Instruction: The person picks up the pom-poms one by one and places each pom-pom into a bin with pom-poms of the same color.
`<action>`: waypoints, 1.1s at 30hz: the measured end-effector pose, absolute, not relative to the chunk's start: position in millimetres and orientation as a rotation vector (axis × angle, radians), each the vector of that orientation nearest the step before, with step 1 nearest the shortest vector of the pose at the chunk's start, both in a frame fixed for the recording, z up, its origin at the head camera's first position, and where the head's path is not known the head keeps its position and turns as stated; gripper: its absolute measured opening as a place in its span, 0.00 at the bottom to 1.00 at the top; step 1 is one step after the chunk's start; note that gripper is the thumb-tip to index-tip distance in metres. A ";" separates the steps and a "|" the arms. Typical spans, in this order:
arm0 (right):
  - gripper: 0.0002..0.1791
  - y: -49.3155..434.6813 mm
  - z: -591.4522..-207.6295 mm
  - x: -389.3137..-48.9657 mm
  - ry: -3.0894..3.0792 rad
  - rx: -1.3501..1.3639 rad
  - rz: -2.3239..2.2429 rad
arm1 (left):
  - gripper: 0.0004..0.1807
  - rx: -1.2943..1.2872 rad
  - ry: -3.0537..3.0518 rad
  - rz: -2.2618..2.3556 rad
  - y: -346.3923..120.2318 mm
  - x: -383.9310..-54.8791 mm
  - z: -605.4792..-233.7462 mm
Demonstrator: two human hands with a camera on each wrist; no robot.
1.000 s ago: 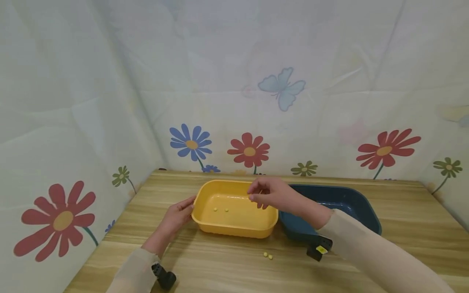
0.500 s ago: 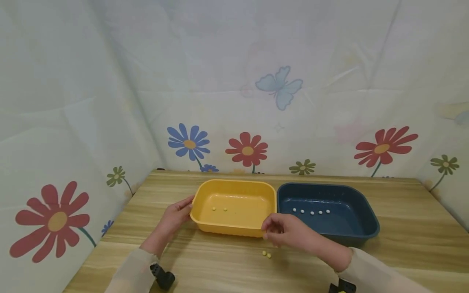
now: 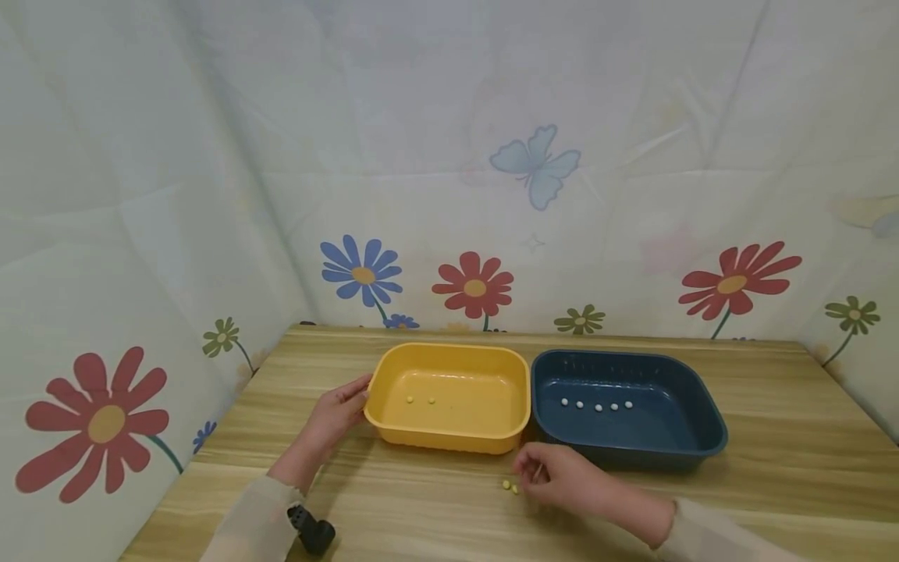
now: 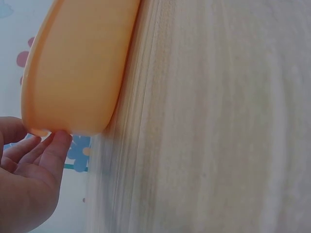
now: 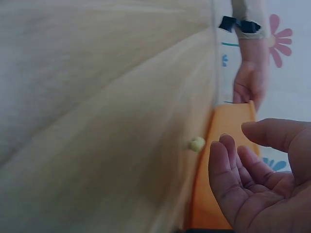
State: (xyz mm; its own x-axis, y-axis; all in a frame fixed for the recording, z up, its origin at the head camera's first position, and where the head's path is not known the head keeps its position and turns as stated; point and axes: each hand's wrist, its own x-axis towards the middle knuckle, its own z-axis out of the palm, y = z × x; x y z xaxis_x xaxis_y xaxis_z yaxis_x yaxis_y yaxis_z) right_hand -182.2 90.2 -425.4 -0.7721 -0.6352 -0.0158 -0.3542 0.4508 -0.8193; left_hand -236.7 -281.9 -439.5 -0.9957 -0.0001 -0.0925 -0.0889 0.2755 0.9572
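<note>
At the left end of the yellow basin, my left hand holds the rim, with fingertips against the outer wall. My right hand hovers low over the table in front of the basins. Its thumb and fingers are loosely bent, and a gap shows between them in the right wrist view. Just left of those fingertips lie two small round yellow pills, close together on the wood. Two more yellow pills lie inside the yellow basin.
Right beside the yellow basin stands a dark blue basin with several white pills in a row on its floor. Both are on a wood-grain table. A flower-print curtain rises behind the table and along its left side.
My right hand has come from above the yellow basin back toward me and down to the two pills on the table. The left hand has stayed at the basin's rim.
</note>
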 end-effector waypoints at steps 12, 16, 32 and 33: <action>0.08 87.5 -448.4 -188.3 2.399 -0.799 -1.193 | 0.27 -0.104 2.453 1.837 -281.1 -236.4 -439.6; 0.08 86.1 -453.0 -190.4 2.444 -0.844 -1.180 | 0.27 -0.094 2.454 1.830 -281.0 -235.9 -439.7; 0.07 83.0 -457.6 -192.3 2.522 -0.917 -1.114 | 0.27 -0.113 2.468 1.808 -280.9 -235.9 -439.0; 0.07 83.2 -457.0 -192.2 2.514 -0.910 -1.116 | 0.27 -0.113 2.469 1.809 -280.8 -235.9 -439.3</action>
State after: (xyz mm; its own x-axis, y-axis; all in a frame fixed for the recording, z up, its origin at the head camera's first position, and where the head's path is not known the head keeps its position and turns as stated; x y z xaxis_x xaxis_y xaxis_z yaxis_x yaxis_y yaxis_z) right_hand -192.2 83.2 -457.0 -0.7759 -0.6302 0.0281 -0.4436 0.5135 -0.7345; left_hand -235.9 -280.8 -439.3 -0.9942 -0.0133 -0.1067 -0.1057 0.3009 0.9478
